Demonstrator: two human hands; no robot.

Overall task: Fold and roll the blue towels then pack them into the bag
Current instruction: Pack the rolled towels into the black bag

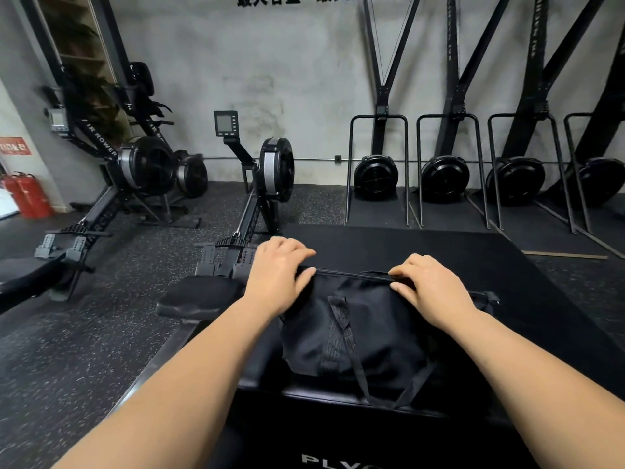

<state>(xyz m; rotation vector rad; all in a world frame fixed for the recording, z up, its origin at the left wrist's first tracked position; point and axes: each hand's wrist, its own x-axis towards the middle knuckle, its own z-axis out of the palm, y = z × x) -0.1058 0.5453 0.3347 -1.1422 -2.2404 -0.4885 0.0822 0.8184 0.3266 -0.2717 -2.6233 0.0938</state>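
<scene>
A black duffel bag (368, 330) lies on a black plyo box (338, 431) right in front of me, its carry straps hanging down the near side. My left hand (280, 272) grips the bag's left end, fingers curled over the top edge. My right hand (429, 286) pinches something small on the zipper line along the top, about two thirds of the way to the right. The zipper looks closed from the left end up to my right fingers. No blue towel shows anywhere; the bag's inside is hidden.
Rowing machines (267, 177) stand on the speckled rubber floor to the left and ahead, one seat (199, 296) close to the box's left side. A black mat (473, 252) lies behind the bag. Ski machines (446, 177) line the far wall. Red extinguishers (28, 198) sit far left.
</scene>
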